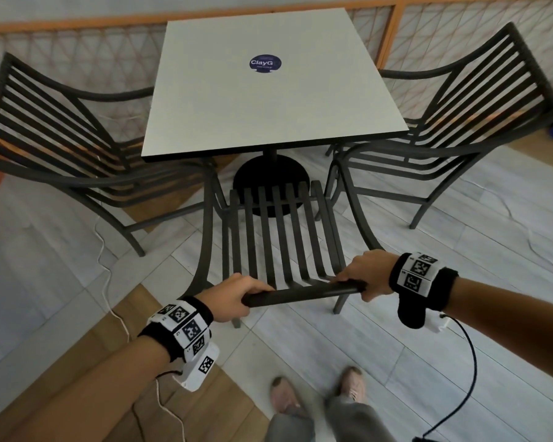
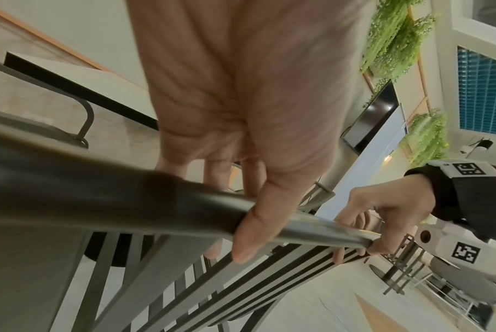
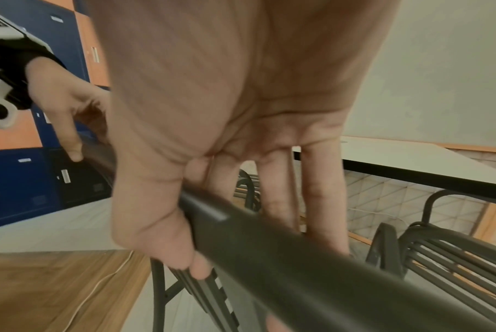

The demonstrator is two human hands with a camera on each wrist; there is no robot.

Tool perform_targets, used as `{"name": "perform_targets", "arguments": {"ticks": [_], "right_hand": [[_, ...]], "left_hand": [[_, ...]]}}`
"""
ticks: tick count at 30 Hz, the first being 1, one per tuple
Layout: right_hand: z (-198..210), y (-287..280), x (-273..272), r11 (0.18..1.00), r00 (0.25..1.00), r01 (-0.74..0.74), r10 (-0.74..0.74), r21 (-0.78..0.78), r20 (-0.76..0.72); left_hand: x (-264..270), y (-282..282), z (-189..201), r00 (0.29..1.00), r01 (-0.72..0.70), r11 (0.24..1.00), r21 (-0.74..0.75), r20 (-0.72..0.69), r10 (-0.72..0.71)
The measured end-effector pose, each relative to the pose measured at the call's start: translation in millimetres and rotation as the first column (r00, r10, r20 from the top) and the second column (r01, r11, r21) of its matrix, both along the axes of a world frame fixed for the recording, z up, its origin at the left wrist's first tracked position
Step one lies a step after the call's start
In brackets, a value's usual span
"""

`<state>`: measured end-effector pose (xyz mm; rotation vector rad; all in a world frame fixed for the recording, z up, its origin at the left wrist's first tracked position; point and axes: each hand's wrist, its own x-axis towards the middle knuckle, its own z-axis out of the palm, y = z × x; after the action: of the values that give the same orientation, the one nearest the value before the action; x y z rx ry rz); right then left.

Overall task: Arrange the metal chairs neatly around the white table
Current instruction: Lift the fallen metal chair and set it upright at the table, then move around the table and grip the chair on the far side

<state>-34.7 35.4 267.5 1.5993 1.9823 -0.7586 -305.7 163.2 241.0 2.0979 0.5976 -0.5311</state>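
1. Pale floor [image 1: 428, 330] with a wood-toned strip; a lattice railing [image 1: 77, 49] runs behind the white worktop [image 1: 268, 90].
2. Two chairs flank it: left chair [image 1: 55, 122], right chair [image 1: 460, 106].
3. The near chair [image 1: 281, 237] faces the worktop, seat front near its round base.
4. Left hand [image 1: 233, 298] and right hand [image 1: 369, 272] grip the chair's top rail [image 1: 304, 293], fingers [image 2: 252, 224] wrapped over it, thumbs apparently beneath.
5. Both arms reach forward, wrists banded.

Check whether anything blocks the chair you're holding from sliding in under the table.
Nothing visible lies on the floor between the held chair and the table. Only the table's round black base sits ahead, and the two side chairs' front legs flank the gap closely.
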Motion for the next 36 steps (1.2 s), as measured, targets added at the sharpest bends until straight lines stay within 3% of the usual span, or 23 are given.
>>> {"name": "perform_targets", "arguments": {"ticks": [8,13,18,22,25,29,33,36], "right_hand": [[-1,-5,12,0.998,0.999,0.03,-0.031,0.062,0.021],[16,11,12,0.988,0.988,0.105,-0.092,0.111,-0.124],[37,48,14,0.998,0.985,0.046,-0.039,0.04,-0.168],[44,95,17,0.999,0.986,-0.016,0.023,0.048,-0.167],[50,144,11,0.995,0.984,-0.044,0.06,0.093,-0.167],[49,231,-21,0.985,0.972,-0.079,0.111,0.155,-0.206],[25,324,-72,0.978,0.947,-0.056,0.115,0.2,-0.298],[-11,391,-130,0.974,0.93,-0.041,0.118,0.222,-0.347]], "left_hand": [[15,-6,-1,1.0,0.0,0.999,0.043,0.012,-0.001],[21,8,8,0.997,0.02,0.999,0.031,-0.078,-0.017],[22,35,10,0.957,0.109,0.994,0.022,-0.272,-0.099],[4,73,17,0.975,-0.094,0.995,-0.037,-0.205,0.084],[-18,115,20,0.961,-0.251,0.966,0.056,-0.101,0.256],[-66,184,11,0.837,-0.547,0.831,0.097,0.03,0.547],[-115,258,3,0.631,-0.775,0.628,0.068,0.132,0.764],[-157,322,-13,0.435,-0.9,0.435,0.039,0.162,0.886]]}}
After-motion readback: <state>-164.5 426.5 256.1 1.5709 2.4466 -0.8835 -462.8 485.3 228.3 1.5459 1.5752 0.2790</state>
